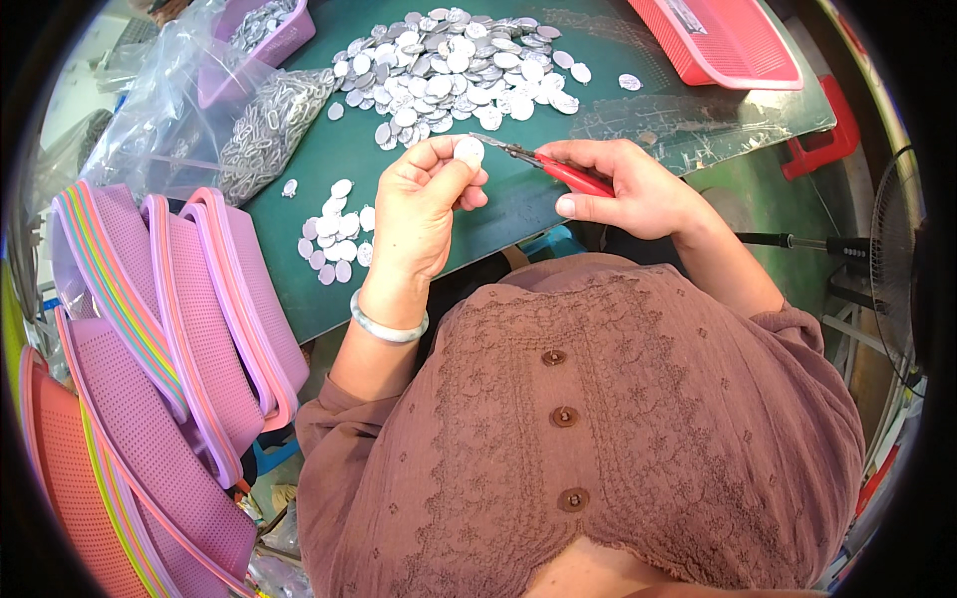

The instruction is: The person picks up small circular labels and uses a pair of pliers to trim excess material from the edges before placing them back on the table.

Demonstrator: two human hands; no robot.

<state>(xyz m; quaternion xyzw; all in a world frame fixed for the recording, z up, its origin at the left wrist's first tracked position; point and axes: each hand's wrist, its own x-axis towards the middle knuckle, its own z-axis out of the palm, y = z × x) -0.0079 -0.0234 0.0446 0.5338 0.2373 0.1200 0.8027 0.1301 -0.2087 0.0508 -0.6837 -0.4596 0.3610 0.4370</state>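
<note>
Between the thumb and fingers of my left hand (427,194) is a small silvery oval disc (469,150), held upright above the table's near edge. My right hand (628,189) grips red-handled pliers (576,176), whose thin metal jaws reach left to the top edge of the disc. Whether the jaws bite on the disc is too small to tell. Beyond my hands lies a big heap of similar discs (454,65). A smaller group of discs (339,229) lies on the table to the left of my left wrist.
The table (688,140) has a green top. A clear bag of metal clips or links (274,130) lies at the left, before a purple basket (269,45). Stacked plastic baskets (214,299) crowd the near left. A red basket (713,45) stands far right; a fan (892,259) is at the right.
</note>
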